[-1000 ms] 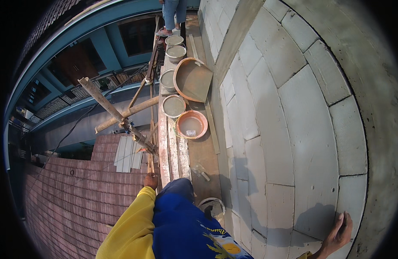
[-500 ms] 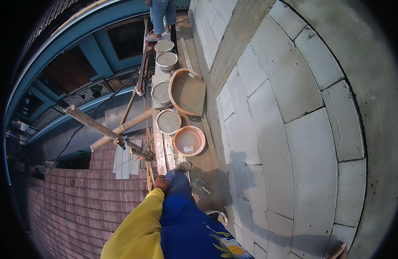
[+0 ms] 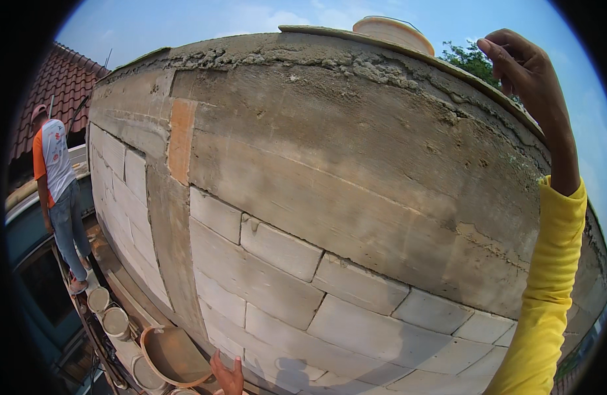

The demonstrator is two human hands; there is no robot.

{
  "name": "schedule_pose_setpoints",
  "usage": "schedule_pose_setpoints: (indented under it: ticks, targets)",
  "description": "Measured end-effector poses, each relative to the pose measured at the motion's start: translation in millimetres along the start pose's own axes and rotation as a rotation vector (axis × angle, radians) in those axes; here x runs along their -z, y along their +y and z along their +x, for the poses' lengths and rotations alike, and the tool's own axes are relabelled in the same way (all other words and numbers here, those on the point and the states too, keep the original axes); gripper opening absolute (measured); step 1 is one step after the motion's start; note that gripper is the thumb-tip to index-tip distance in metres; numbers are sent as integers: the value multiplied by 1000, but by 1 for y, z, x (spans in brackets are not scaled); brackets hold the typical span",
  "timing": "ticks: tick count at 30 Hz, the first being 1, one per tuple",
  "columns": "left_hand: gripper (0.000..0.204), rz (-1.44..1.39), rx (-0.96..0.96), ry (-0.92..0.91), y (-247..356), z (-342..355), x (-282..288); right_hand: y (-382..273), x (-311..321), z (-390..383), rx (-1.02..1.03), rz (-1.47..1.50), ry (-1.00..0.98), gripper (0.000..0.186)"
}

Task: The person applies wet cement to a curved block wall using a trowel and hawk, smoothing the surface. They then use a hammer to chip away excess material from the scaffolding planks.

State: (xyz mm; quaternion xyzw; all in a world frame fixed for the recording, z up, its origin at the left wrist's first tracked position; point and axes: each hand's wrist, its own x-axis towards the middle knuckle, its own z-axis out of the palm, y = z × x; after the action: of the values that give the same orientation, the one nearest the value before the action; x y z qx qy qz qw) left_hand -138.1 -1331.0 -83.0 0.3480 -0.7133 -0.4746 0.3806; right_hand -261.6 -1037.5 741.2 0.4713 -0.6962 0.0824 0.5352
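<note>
Wall (image 3: 329,197) seen filling most of the view, running from the far left to the near right. Lower part made up of pale grey-white blocks (image 3: 362,322), laid in staggered courses, thin dark joints, smooth faces; some shadow is cast on them near the bottom. Upper part formed by a brown-grey concrete band (image 3: 356,151), stained and streaked, crossed by a long lengthwise line. Blocks split toward the left by a concrete column (image 3: 175,230), topped by an orange-brown patch (image 3: 181,139). Rough, lumpy mortar (image 3: 316,62) is spread along the top edge, under a thin slab; a pale orange tub (image 3: 392,34) is set up there.

Right hand (image 3: 524,66), yellow sleeve (image 3: 540,289), is raised by the wall's top edge at right; fingers bent, thumb close to index, whether anything is pinched cannot be told. Left hand (image 3: 229,375) is held low, fingers apart, just beside an orange-rimmed basin (image 3: 145,349); contact cannot be told.

Grey buckets (image 3: 126,329) are lined up left of the basin. Farther left, another person (image 3: 60,191) in jeans is seen standing, turned away.
</note>
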Motion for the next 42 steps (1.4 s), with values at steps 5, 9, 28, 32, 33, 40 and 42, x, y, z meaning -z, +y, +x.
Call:
schedule_pose_setpoints:
  ticks: [5,9,28,32,33,40,42]
  targets:
    - [95,-74,-440,-149,180,36,-18,-20,-82,131,-404,-361,-108,55]
    - [113,-105,-545,-237,234,48,-36,56,-123,178,-419,-281,-373,73]
    - [125,-98,-462,-630,229,64,-53,84,-160,205,-391,-254,-78,67]
    - [125,69,-433,-682,245,70,-39,67,-134,201,-242,-237,18,62]
    - [125,116,-428,-690,247,67,-38,60,-130,202,-198,-229,54,63]
    - [97,-297,-406,-599,264,83,-4,11,-109,185,-39,25,246,59]
    - [90,-491,-407,-464,310,102,46,-10,-122,169,-20,233,287,58]
